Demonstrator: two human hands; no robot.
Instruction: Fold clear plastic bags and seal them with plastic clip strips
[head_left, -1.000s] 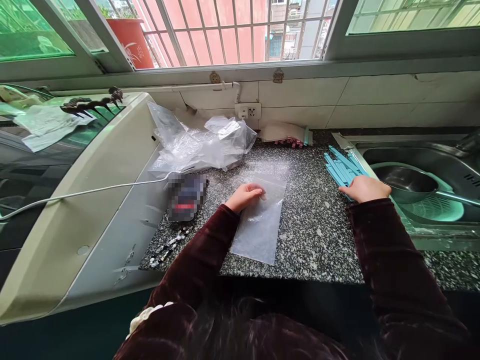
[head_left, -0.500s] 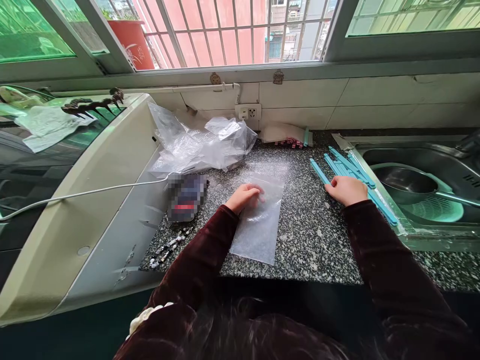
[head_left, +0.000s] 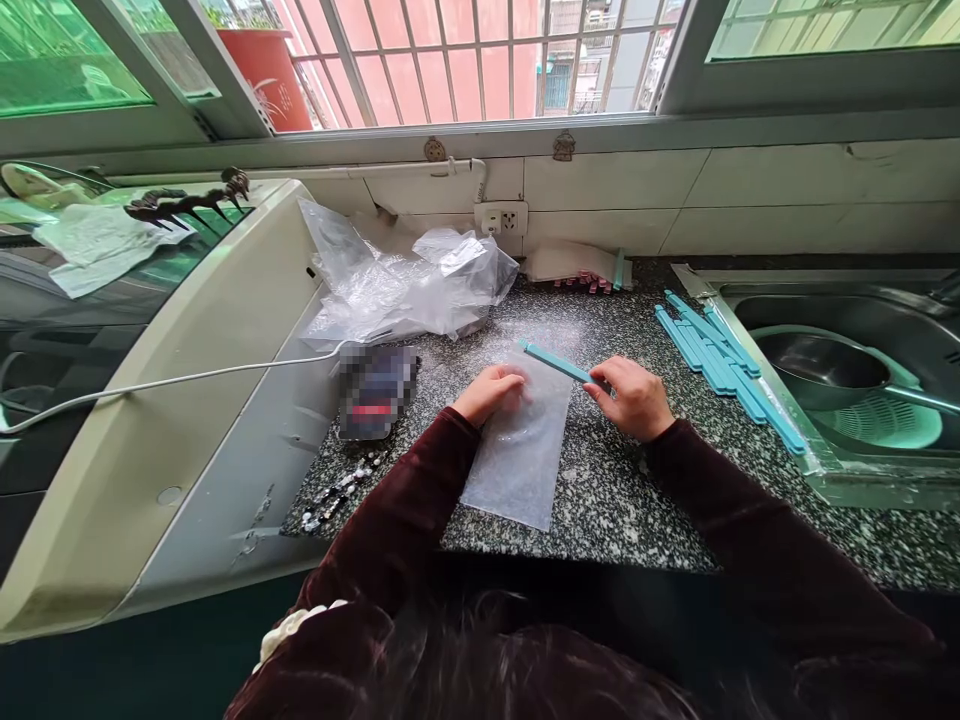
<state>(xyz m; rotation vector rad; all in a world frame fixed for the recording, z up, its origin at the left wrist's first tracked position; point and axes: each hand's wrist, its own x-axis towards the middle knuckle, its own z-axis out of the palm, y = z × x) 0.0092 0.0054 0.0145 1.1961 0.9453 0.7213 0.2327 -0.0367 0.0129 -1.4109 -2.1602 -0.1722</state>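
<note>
My left hand point(head_left: 491, 393) is closed on the upper left edge of a clear plastic bag point(head_left: 517, 470), with some fingers showing through the film. The bag lies flat on the speckled counter. In my right hand point(head_left: 634, 395) is a flat light-blue plastic strip point(head_left: 556, 362), pinched at its right end between thumb and fingers. Its far end points left, over the top of the bag. Several more blue strips point(head_left: 709, 345) lie in a loose pile to the right, beside the sink.
A heap of clear bags point(head_left: 420, 280) sits behind, near the wall socket point(head_left: 501, 218). A blurred-out phone-like object point(head_left: 377, 392) lies left of the bag. A filled bag with pink pieces point(head_left: 581, 268) rests by the wall. The sink point(head_left: 817, 300) holds a pan point(head_left: 825, 360).
My right hand has moved left from the pile, carrying one blue strip to the top of the bag. My left hand stays on the bag.
</note>
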